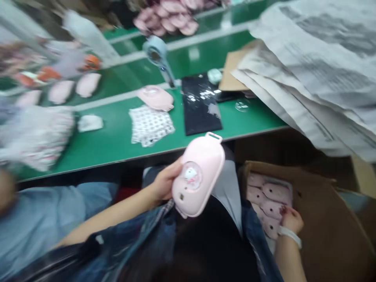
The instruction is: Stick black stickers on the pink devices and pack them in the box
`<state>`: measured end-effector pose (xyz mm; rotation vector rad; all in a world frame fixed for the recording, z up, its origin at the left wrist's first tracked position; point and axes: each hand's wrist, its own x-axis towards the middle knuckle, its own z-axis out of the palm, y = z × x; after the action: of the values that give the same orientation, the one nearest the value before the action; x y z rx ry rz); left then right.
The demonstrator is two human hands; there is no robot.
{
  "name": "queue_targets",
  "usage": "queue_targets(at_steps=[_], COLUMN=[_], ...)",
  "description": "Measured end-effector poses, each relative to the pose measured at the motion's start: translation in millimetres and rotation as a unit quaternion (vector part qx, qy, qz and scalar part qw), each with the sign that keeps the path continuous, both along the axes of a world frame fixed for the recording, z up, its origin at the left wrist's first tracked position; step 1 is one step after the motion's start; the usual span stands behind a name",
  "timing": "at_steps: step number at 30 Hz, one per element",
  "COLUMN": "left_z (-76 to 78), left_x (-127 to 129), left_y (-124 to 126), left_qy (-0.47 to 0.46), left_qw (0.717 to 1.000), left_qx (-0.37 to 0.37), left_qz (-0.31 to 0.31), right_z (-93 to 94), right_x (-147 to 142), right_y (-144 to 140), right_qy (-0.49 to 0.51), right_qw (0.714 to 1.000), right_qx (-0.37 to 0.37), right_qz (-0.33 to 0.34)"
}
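My left hand (165,181) holds a pink plastic case (199,175) over my lap; the case has a round clear window with a small cartoon figure and a loop at its top. My right hand (290,219) reaches down into a brown cardboard box (326,219) at my right and rests on pink cases (272,197) stacked inside; I cannot tell whether its fingers grip one. A white band sits on that wrist.
A green worktable (111,137) carries a black mat (199,105), a patterned sheet (150,126), a pink case (156,98) and a tape dispenser (157,55). Newspaper sheets (317,66) cover the right. Another person's blue sleeve (35,219) is at left.
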<state>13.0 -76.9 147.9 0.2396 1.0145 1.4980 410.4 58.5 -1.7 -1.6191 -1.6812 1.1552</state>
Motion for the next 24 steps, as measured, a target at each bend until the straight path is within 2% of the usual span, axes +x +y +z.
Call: queue_targets(at_steps=[2, 4, 7, 8, 10, 12, 15, 18, 21, 24], left_z=[4.1, 5.2, 1.7, 0.1, -2.3, -3.7, -6.7, -13.6, -21.0, -23.0], left_x=[-11.6, -22.6, -34.5, -38.2, -47.7, -61.4, -87.4, -109.7, -119.8, -120.0], left_y=[-6.8, -18.7, -42.0, -50.0, -65.7, -81.5, -107.2, -132.5, -148.9, -151.0], left_qy=[0.000, -0.017, -0.046, -0.052, -0.056, -0.051, -0.059, -0.096, -0.108, -0.099], left_qw=[1.000, 1.000, 0.999, 0.998, 0.996, 0.991, 0.984, 0.978, 0.971, 0.968], left_qx=[0.005, 0.009, 0.026, 0.037, 0.069, 0.101, 0.113, 0.106, 0.105, 0.109], left_qz=[-0.002, -0.009, -0.001, 0.007, 0.032, 0.071, 0.123, 0.155, 0.186, 0.203], right_z=[-2.0, 19.4, 83.6, 106.7, 145.1, 167.7, 176.8, 174.3, 172.2, 172.2], right_x=[-43.1, -87.2, -153.9, -177.3, -225.3, -272.1, -332.3, -376.4, -405.0, -421.8], right_y=[20.5, 32.1, 29.5, 24.8, 13.6, 3.3, -6.5, -9.0, -5.6, -0.2], right_qy=[0.004, -0.008, -0.016, 0.005, 0.045, 0.066, 0.054, -0.034, -0.105, -0.151], right_qw=[1.000, 0.998, 0.967, 0.956, 0.946, 0.939, 0.905, 0.853, 0.830, 0.814], right_qx=[0.009, 0.002, -0.004, 0.005, 0.046, 0.115, 0.223, 0.306, 0.334, 0.338], right_qz=[0.002, 0.067, 0.253, 0.293, 0.319, 0.319, 0.358, 0.421, 0.434, 0.448])
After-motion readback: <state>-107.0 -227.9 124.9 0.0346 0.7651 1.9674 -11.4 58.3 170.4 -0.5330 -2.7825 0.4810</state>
